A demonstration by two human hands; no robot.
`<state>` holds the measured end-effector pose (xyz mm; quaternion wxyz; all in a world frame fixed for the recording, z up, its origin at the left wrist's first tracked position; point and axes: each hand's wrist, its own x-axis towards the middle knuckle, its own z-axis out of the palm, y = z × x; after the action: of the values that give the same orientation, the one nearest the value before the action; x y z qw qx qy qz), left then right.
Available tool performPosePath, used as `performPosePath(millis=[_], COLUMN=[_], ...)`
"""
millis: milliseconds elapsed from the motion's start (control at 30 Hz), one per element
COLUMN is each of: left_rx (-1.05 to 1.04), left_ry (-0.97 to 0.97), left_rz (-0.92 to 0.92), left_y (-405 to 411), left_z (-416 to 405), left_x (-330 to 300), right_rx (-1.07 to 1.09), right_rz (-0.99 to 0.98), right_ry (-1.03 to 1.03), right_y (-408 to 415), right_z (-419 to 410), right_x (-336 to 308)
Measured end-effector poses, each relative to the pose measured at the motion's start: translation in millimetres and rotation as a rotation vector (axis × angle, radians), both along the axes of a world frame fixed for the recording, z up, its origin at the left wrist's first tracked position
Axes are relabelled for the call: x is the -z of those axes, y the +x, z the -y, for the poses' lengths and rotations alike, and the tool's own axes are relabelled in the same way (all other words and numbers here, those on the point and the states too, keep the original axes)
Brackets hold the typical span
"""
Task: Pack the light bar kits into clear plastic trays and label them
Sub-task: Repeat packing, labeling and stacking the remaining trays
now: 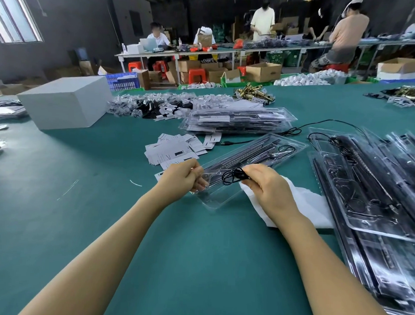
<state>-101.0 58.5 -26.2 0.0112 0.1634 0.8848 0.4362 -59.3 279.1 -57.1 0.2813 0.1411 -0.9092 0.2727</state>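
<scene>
A clear plastic tray (254, 154) lies at a slant on the green table, with black light bars and a coiled cable inside. My left hand (184, 177) pinches the tray's near left edge. My right hand (267, 183) holds a small coil of black cable (234, 176) over the tray's near end. A heap of white paper labels (176, 148) sits just beyond my left hand. Behind it stands a stack of filled trays (236, 123).
More trays with kits (376, 188) are piled along the right side. A white sheet (304, 204) lies under my right wrist. A white box (66, 101) stands at the back left, small bagged parts (156, 105) behind the labels, and a loose black cable (298, 130) near the stack. People work at far tables.
</scene>
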Motion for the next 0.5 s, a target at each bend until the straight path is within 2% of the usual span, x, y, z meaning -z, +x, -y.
performPosePath(millis=[333,500], left_rx=[0.015,0.02], left_ry=[-0.001,-0.129], left_rz=[0.01,-0.168], left_y=[1.0,12.5], left_z=[0.0,1.6], left_x=[0.5,10.6], right_rx=[0.055,0.07], right_rz=[0.069,0.2], right_ry=[0.238,0.304], right_y=[-3.6,-6.5], right_z=[13.7,17.4], right_x=[5.0,1.8])
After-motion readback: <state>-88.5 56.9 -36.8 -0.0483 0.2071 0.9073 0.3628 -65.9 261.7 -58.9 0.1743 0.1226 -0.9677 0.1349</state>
